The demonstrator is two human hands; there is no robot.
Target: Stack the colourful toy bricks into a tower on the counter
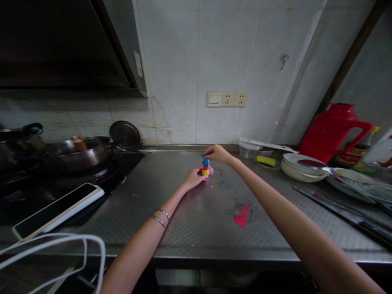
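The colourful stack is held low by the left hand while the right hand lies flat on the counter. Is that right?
Not quite: the head view shows the right hand up at the blue top of the colourful stack, not flat on the counter. The left hand does hold it low.

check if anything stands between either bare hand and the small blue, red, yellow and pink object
Nothing visible does. The left hand holds the object near its base; the right hand is at its blue top. Small blue scraps lie aside on the grey metal counter.
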